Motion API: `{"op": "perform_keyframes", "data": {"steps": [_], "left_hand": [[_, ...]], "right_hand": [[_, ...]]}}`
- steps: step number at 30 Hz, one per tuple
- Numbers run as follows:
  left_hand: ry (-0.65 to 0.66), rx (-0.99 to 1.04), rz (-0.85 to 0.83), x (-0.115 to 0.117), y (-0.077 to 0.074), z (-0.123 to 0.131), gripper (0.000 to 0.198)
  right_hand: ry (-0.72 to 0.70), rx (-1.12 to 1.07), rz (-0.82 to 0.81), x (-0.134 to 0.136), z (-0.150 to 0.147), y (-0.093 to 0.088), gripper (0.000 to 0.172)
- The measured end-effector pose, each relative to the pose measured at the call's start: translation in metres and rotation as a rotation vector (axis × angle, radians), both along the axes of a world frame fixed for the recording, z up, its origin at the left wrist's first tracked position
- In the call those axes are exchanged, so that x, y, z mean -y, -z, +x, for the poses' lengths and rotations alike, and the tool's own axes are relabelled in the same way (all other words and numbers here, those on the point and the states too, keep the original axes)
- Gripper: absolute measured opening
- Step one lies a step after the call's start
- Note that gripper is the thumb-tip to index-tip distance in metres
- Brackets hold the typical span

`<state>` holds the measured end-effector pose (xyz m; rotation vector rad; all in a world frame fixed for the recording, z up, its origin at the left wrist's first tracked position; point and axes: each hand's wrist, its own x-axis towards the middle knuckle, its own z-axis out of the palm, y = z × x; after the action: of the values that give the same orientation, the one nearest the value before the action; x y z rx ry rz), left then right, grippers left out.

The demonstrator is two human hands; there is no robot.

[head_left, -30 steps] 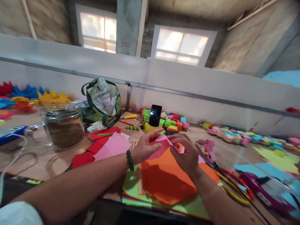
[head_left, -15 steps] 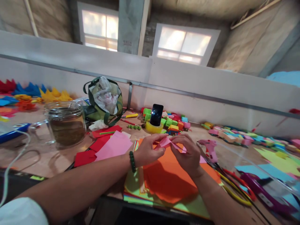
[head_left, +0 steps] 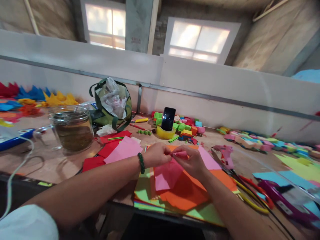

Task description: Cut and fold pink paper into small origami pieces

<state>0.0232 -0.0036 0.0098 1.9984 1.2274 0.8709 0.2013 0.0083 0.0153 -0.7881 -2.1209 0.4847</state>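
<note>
My left hand [head_left: 158, 154], with a green bead bracelet at the wrist, pinches the edge of a pink paper [head_left: 168, 176]. From the other side my right hand [head_left: 190, 160] holds the same paper between thumb and fingers, where a small part is folded up. The rest of that paper hangs down over orange sheets [head_left: 187, 196], which lie on a stack of green and other coloured paper [head_left: 142, 193]. Another pink sheet [head_left: 208, 158] lies just beyond my right hand.
Left are red and pink sheets, a glass jar [head_left: 72, 130] and a green bag [head_left: 112, 106]. Behind my hands, a phone [head_left: 168, 119] stands in a yellow tape roll [head_left: 165, 133] by small paper blocks. Right are a pink glue gun [head_left: 226, 156], scissors and a purple tool [head_left: 285, 203].
The pink paper now hangs open below my hands over the orange sheets. My hands have drawn slightly closer together, and more of the pink sheet at the right shows.
</note>
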Motion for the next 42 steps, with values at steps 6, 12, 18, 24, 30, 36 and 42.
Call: {"op": "perform_keyframes", "data": {"steps": [6, 12, 18, 24, 30, 36, 42], "left_hand": [[0.067, 0.043, -0.105, -0.003, 0.002, -0.003, 0.023], [0.08, 0.047, -0.105, -0.003, 0.002, -0.003, 0.02], [0.084, 0.077, -0.068, -0.001, -0.001, -0.003, 0.025], [0.051, 0.133, -0.128, -0.007, 0.007, -0.004, 0.022], [0.033, 0.221, -0.256, -0.009, 0.004, -0.005, 0.025], [-0.009, 0.285, -0.316, -0.005, -0.003, -0.005, 0.019], [-0.104, 0.343, -0.31, -0.01, -0.004, -0.008, 0.016]], "right_hand": [[0.094, -0.021, -0.163, 0.001, -0.003, -0.003, 0.025], [-0.016, -0.073, -0.208, 0.0, -0.005, -0.003, 0.02], [-0.094, -0.209, -0.158, -0.002, -0.003, -0.006, 0.016], [0.017, -0.396, -0.31, -0.007, 0.002, -0.009, 0.028], [-0.019, -0.12, -0.439, -0.011, 0.002, -0.009, 0.018], [-0.055, -0.105, -0.442, -0.012, 0.001, -0.01, 0.014], [-0.003, -0.139, -0.605, -0.023, 0.01, -0.001, 0.025]]}}
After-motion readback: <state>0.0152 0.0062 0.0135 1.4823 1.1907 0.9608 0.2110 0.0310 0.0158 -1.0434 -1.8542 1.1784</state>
